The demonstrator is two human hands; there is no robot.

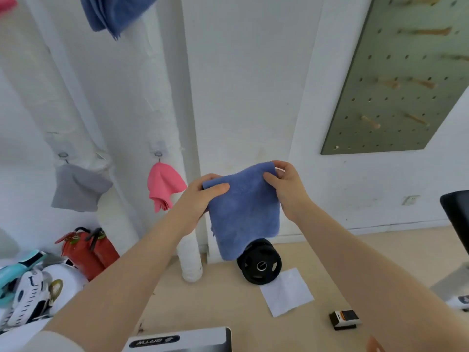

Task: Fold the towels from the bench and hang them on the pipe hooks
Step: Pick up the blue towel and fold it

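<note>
A folded blue towel [245,212] hangs in the air in front of the white wall. My left hand [203,196] pinches its upper left corner, thumb on the front. My right hand [284,184] pinches the upper right corner, where a small white loop shows. On the white pipes [162,92] a pink towel [165,185] hangs from one hook [158,154] and a grey towel [78,188] from another hook [63,155]. A further blue towel [114,13] hangs high up, and a pink one [7,3] shows at the top left corner.
A green pegboard [396,92] with wooden pegs is on the wall at right. On the floor lie a black weight plate [260,262], a white sheet [286,292], a small black box [345,320], red extinguishers [88,252] and shoes [28,295]. A dark bench edge [456,214] is far right.
</note>
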